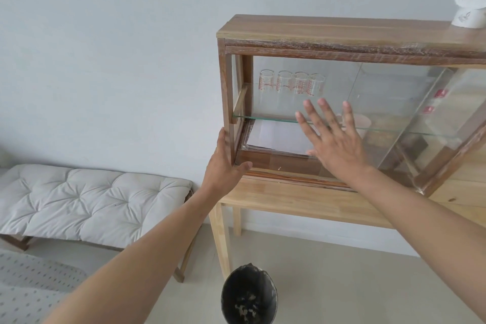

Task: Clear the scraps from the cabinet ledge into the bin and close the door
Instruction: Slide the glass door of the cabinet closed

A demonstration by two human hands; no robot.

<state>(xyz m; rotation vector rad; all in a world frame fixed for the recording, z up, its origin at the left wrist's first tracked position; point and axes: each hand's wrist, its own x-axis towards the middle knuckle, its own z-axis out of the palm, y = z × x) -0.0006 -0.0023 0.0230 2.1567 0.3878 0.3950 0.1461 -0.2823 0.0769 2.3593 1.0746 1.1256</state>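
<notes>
Cabinet ledge [278, 166] at the bottom front of the wooden cabinet [315, 34] on the table [302, 200]: nearly clear, only one small pale fleck visible on it; scraps already lying in the black bin [248, 297] on the floor directly below. Sliding glass door [394, 102] not yet closed, left half of the cabinet front open, with the right hand [334, 139] flat and spread, fingers extended, gripping nothing, apparently pressed on the pane. Left hand [226, 163] open, wrapped loosely around the lower left corner post to steady the frame; remaining, by judgement: removal of the last fleck and sliding the door shut.
</notes>
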